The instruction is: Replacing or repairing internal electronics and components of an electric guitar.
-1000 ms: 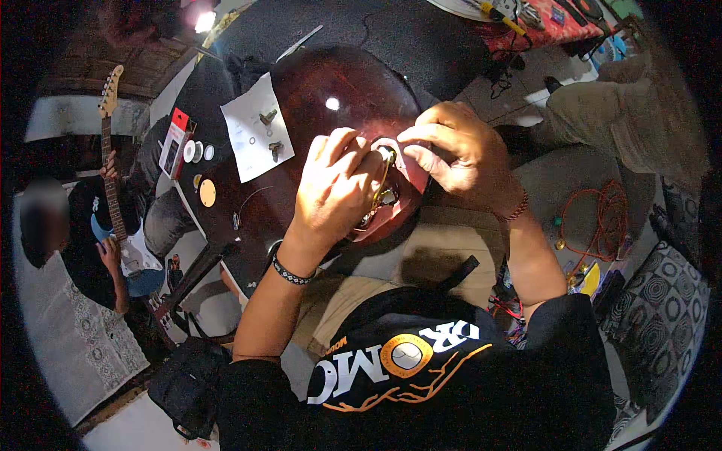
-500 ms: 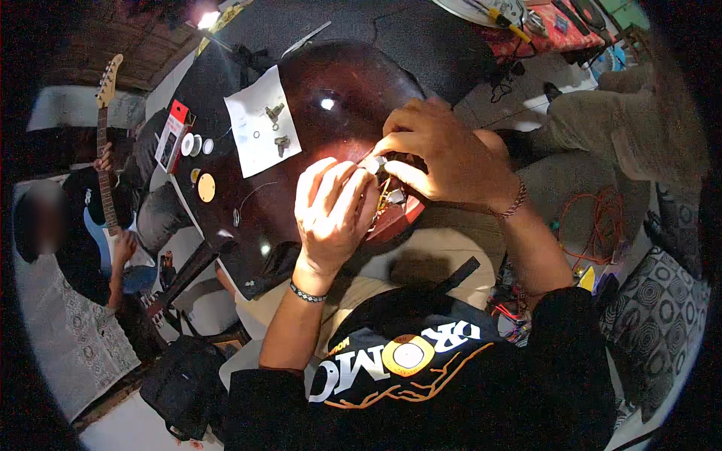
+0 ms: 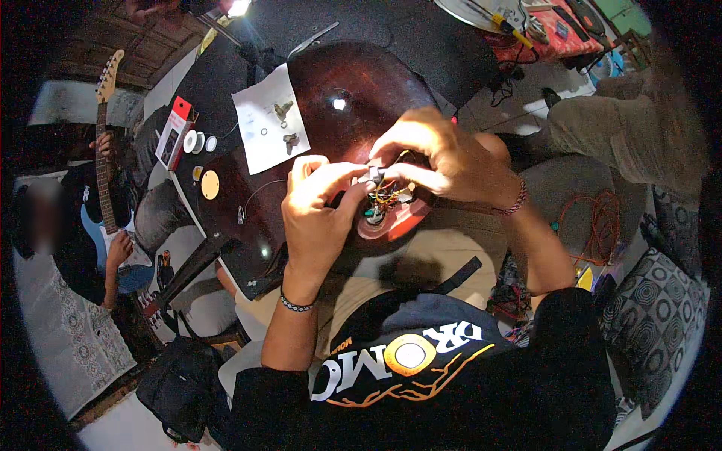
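A glossy dark red guitar body (image 3: 338, 135) lies in front of me, its open cavity full of thin coloured wires (image 3: 391, 197). Over that cavity both hands meet at a small grey-white electrical part (image 3: 374, 175), too covered by fingers to tell its exact kind. My left hand (image 3: 320, 207) pinches it between thumb and fingertips from the left. From the right, my right hand (image 3: 444, 161) closes thumb and fingers on the same part or on wires beside it. A round component (image 3: 373, 216) shows at the cavity's near side.
White paper (image 3: 263, 154) holding metal parts (image 3: 286, 124) rests on the guitar body. To its left are a red-and-white box (image 3: 174, 134), white spools (image 3: 194, 141) and a round cream plate (image 3: 210, 184). Far left, another person holds a blue guitar (image 3: 135, 274). An orange cable (image 3: 590, 229) lies coiled at right.
My left hand has turned and drawn back slightly left, uncovering more wires and the round component. My right thumb and fingers have shifted slightly around the grey-white part.
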A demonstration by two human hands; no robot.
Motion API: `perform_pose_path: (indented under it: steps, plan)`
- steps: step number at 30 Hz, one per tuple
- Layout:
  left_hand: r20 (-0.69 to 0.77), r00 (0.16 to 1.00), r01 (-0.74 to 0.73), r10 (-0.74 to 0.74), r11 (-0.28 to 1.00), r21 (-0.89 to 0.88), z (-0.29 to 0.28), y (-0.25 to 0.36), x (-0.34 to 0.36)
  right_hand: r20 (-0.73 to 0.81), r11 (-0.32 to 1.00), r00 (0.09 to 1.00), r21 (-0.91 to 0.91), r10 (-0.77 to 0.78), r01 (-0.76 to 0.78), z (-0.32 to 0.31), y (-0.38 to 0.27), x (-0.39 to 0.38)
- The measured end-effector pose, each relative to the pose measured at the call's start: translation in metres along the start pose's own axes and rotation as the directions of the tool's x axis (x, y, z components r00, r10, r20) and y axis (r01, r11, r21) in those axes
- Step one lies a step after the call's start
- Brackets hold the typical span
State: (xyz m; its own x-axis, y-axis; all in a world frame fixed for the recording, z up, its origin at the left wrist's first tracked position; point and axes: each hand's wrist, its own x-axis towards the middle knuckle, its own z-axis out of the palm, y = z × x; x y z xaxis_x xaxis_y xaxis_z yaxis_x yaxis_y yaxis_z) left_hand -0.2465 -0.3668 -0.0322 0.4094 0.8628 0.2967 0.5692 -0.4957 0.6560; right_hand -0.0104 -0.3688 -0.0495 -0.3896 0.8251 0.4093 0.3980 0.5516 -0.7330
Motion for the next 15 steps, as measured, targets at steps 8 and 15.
perform_pose_path:
  steps: [8,15]
  plan:
    - [-0.059,0.994,0.078,-0.09,0.981,-0.175,0.009,-0.007,-0.005,-0.019,0.979,1.0,-0.204,-0.019,0.015,0.005,0.003,-0.008]
    - [-0.077,0.988,0.11,-0.132,0.964,-0.241,0.014,-0.015,-0.008,-0.076,0.966,0.996,-0.256,-0.05,0.029,0.02,0.002,-0.008]
